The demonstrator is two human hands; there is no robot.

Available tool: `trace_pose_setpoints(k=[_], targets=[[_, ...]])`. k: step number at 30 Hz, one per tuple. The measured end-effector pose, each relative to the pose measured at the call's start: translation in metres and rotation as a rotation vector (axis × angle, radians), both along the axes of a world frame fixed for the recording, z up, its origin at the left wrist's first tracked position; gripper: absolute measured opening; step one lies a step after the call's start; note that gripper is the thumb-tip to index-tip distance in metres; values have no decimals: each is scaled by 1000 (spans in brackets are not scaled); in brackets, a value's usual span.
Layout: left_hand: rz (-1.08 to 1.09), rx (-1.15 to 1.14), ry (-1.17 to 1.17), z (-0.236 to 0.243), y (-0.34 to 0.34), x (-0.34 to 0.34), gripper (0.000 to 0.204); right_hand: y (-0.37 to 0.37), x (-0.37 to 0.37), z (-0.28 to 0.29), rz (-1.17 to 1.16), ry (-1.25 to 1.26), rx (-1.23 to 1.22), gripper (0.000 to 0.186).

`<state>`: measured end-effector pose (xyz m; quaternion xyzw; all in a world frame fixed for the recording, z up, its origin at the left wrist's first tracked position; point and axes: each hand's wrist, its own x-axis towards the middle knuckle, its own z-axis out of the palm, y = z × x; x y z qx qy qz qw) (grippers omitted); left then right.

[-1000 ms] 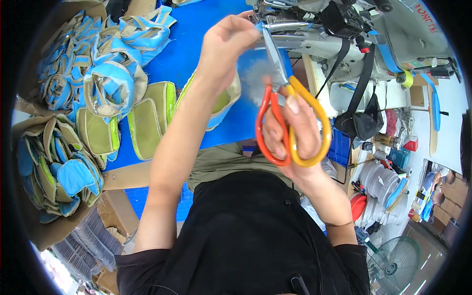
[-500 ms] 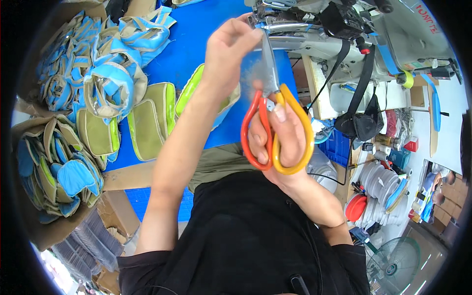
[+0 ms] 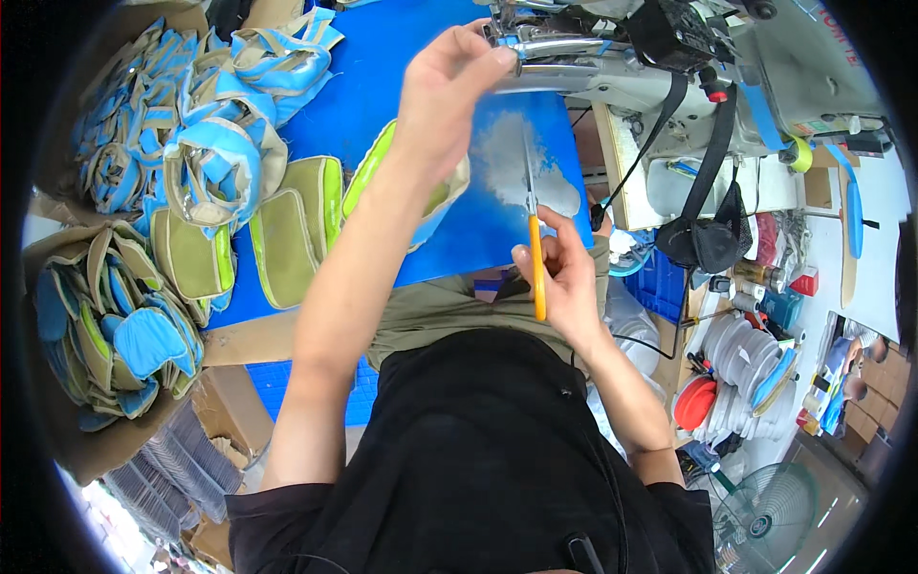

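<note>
My right hand (image 3: 566,282) holds a pair of scissors (image 3: 537,273) by the handle, which lies between the thumb and the fingers. The scissors are seen edge-on, the thin blade pointing away from me over the worn grey patch of the blue table (image 3: 368,115). My left hand (image 3: 442,96) is up at the front end of a sewing machine (image 3: 564,48), thumb and forefinger closed together near a small bit of blue. What they pinch is too small to make out. Under my left forearm, partly hidden, stands an olive and lime-green pouch (image 3: 449,196).
Flat olive pouches (image 3: 292,239) lie left of my forearm. Farther left are a heap of blue and beige strips (image 3: 215,143) and a carton of pouch pieces (image 3: 148,340). Black straps (image 3: 703,230) hang at the right, above white spools (image 3: 741,359) and a fan (image 3: 765,521).
My right hand has drawn the scissors down and away from the left hand, turning them edge-on. The left hand stays at the machine.
</note>
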<state>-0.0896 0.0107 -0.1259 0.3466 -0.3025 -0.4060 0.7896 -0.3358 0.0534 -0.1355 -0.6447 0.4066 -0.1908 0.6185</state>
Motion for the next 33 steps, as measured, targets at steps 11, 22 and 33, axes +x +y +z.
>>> trace_pose_setpoints(k=[11,22,33], targets=[[-74,80,-72,3,3,9,12,-31,-22,-60,127,405,-391,54],[137,709,-1626,-50,117,-6,24,-58,-18,-87,72,243,-980,51],[82,516,201,-62,159,-7,11,24,89,-58,167,-237,122,62]])
